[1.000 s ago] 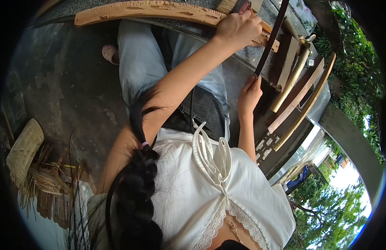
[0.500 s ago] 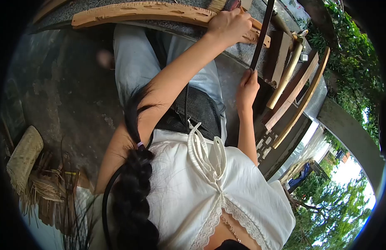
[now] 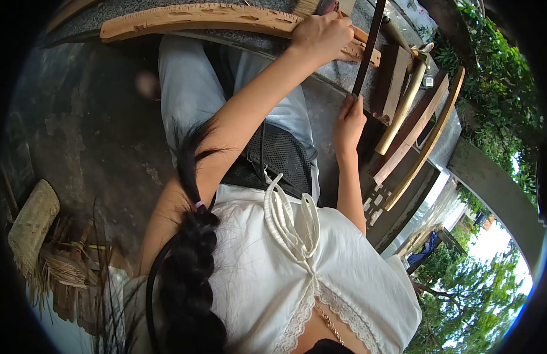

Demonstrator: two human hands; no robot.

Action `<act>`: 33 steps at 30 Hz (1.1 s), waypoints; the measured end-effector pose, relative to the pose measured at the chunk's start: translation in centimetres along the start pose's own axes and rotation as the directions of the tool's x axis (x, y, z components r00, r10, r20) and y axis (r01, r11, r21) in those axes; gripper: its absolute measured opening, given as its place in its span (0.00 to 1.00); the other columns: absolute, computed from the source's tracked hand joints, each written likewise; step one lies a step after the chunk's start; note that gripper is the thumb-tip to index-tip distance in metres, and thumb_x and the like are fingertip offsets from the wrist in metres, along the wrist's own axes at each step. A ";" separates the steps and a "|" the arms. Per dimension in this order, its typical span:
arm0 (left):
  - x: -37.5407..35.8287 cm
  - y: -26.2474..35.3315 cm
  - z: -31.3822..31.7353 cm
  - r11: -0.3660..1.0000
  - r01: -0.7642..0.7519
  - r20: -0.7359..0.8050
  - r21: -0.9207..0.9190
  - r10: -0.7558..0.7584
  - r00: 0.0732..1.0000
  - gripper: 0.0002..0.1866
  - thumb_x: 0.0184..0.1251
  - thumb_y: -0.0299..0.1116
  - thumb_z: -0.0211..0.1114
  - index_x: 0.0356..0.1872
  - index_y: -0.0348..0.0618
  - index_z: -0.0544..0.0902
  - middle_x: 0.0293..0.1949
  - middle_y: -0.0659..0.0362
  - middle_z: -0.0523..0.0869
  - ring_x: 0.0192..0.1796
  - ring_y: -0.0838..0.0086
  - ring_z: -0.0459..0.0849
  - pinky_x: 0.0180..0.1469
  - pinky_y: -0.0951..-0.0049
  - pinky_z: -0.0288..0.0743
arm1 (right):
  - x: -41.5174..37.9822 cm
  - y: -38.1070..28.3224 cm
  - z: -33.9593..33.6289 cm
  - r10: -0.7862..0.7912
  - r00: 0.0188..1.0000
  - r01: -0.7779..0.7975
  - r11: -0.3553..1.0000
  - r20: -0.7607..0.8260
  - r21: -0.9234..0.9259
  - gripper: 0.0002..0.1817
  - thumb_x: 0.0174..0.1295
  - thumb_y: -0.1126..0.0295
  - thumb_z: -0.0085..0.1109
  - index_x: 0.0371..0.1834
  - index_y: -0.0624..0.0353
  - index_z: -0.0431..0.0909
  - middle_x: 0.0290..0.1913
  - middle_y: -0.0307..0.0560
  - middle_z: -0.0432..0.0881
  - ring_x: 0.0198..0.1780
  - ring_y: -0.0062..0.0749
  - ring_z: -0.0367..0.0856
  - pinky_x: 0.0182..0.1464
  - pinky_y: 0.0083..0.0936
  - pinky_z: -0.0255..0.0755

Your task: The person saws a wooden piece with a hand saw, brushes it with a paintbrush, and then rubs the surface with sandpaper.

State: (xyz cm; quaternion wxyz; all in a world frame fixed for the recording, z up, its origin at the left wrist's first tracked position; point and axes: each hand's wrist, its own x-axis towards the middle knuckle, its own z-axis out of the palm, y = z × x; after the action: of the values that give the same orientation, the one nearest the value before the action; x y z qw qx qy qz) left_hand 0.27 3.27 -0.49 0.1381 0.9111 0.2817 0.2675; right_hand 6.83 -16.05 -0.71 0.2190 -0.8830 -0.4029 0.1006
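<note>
My left hand (image 3: pixel 322 39) is closed over a long, curved strip of light wood (image 3: pixel 196 17) with notches and carved hollows along it. The strip lies across the bench top, and its holed end shows to the right of the hand. Just beyond the fingers is a pale-bristled brush (image 3: pixel 306 7). My right hand (image 3: pixel 349 125) grips the lower end of a long, narrow, dark flat bar (image 3: pixel 368 53), thumb laid along it. The bar stands at a slant, overlapping the strip's right end in this view; its top runs out of frame.
Right of the bar lie a dark wooden block (image 3: pixel 396 82), a pale wooden-handled tool (image 3: pixel 403 109) and two curved wooden strips, one brown (image 3: pixel 412 130) and one lighter (image 3: pixel 426 141). The grey stone bench (image 3: pixel 244 42) has its edge above my knees. A woven straw item (image 3: pixel 34 212) is at lower left.
The view has shifted very slightly, so the bench things appear a little further left. Both hands keep the same holds.
</note>
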 end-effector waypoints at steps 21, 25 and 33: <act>0.7 -0.8 -0.1 0.999 0.030 -0.011 -0.037 -0.031 0.999 0.08 0.50 0.33 0.69 0.30 0.42 0.86 0.35 0.57 0.83 0.42 0.65 0.85 0.37 0.68 0.84 | -8.2 5.4 1.4 0.008 1.000 -0.008 1.000 0.011 -0.006 0.07 0.72 0.72 0.45 0.38 0.65 0.67 0.20 0.58 0.77 0.21 0.55 0.78 0.22 0.42 0.65; 0.6 -0.7 -0.9 1.000 -0.013 -0.016 -0.012 0.012 1.000 0.08 0.51 0.34 0.69 0.30 0.42 0.86 0.35 0.57 0.83 0.43 0.66 0.84 0.39 0.69 0.83 | -2.2 0.8 1.0 0.033 0.999 -0.036 0.992 0.027 0.125 0.08 0.73 0.72 0.45 0.35 0.64 0.66 0.17 0.55 0.73 0.17 0.51 0.74 0.20 0.40 0.63; 1.2 -1.0 -0.6 0.995 0.084 0.132 -0.062 -0.075 0.988 0.14 0.53 0.43 0.70 0.32 0.42 0.87 0.37 0.53 0.86 0.44 0.60 0.86 0.44 0.63 0.83 | -7.9 6.7 3.1 -0.020 0.996 0.021 1.000 -0.082 0.020 0.08 0.72 0.71 0.47 0.38 0.65 0.69 0.18 0.59 0.75 0.20 0.56 0.77 0.21 0.43 0.66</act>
State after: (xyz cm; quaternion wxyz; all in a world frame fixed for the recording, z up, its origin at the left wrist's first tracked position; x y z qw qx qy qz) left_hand 0.37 4.83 0.06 0.1973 0.9094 0.2991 0.2114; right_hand 5.00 -24.92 -6.58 0.2452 -0.8799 -0.4016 0.0665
